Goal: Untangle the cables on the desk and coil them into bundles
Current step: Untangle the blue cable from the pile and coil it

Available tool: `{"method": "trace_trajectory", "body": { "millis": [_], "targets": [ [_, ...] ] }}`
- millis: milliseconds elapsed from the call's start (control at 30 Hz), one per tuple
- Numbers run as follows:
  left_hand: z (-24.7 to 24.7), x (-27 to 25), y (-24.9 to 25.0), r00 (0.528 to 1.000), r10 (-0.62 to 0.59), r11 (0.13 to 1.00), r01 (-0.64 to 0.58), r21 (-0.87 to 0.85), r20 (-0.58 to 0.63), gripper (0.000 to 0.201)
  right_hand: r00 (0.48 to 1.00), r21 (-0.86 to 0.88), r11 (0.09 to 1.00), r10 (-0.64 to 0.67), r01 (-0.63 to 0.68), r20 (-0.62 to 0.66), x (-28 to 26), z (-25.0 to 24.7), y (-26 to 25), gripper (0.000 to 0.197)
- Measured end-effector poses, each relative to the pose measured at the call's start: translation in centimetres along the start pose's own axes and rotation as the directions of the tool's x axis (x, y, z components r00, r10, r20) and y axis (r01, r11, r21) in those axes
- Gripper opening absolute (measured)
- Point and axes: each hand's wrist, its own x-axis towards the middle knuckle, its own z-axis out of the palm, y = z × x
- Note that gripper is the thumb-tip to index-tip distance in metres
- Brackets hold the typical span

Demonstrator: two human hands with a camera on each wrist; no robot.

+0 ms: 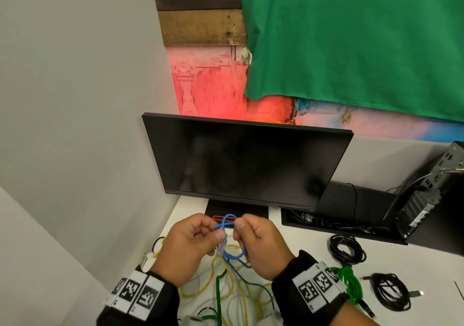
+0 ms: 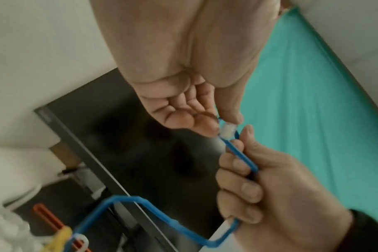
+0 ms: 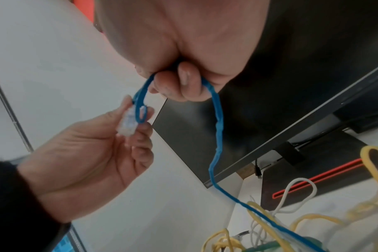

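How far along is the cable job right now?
Done, it seems: a green bundle and two black bundles lie coiled on the desk. In hand: the left hand pinches the blue cable at its clear plug, while the right hand holds a loop of it. Left: the yellow, white and green tangle below, where the blue cable trails.

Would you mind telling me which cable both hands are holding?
The blue cable, lifted between left hand and right hand; the yellow cables lie loose on the desk.
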Motion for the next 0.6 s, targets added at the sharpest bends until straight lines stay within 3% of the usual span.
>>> {"method": "trace_trajectory", "body": {
  "millis": [67, 167, 267, 467, 533, 600],
  "targets": [
    [0.3, -0.2, 0.3, 1.0, 0.027, 0.999, -0.027, 0.029, 0.005, 0.004, 1.0, -0.01, 1.0, -0.018, 0.018, 0.026, -0.2, 0.5, 0.2, 0.039],
    [0.7, -0.5, 0.4, 0.997, 0.022, 0.998, -0.025, 0.053, 0.071, 0.012, 0.998, -0.028, 0.999, -0.044, 0.046, 0.051, -0.6, 1.3, 0.6, 0.038],
    [0.3, -0.3, 0.0, 0.998, -0.018, 1.0, 0.017, 0.007, 0.052, 0.015, 0.999, 0.007, 1.0, -0.006, 0.006, 0.037, -0.7, 1.1, 0.9, 0.039],
    [-0.6, -0.4, -0.7, 0.999, -0.009, 0.96, -0.005, 0.279, 0.049, 0.019, 0.997, 0.049, 0.999, -0.027, 0.023, 0.077, -1.1, 1.1, 0.9, 0.039],
    [-0.9, -0.4, -0.4, 0.994, -0.053, 0.99, 0.04, 0.137, 0.094, 0.016, 0.998, 0.066, 0.998, -0.017, 0.013, 0.064, -1.0, 1.1, 1.0, 0.04],
    [-0.5, -0.5, -0.1, 0.98, -0.15, 0.965, 0.173, -0.195, 0.13, 0.027, 0.998, 0.047, 0.998, -0.038, 0.036, 0.046, -0.8, 1.1, 1.1, 0.04]
  ]
}}
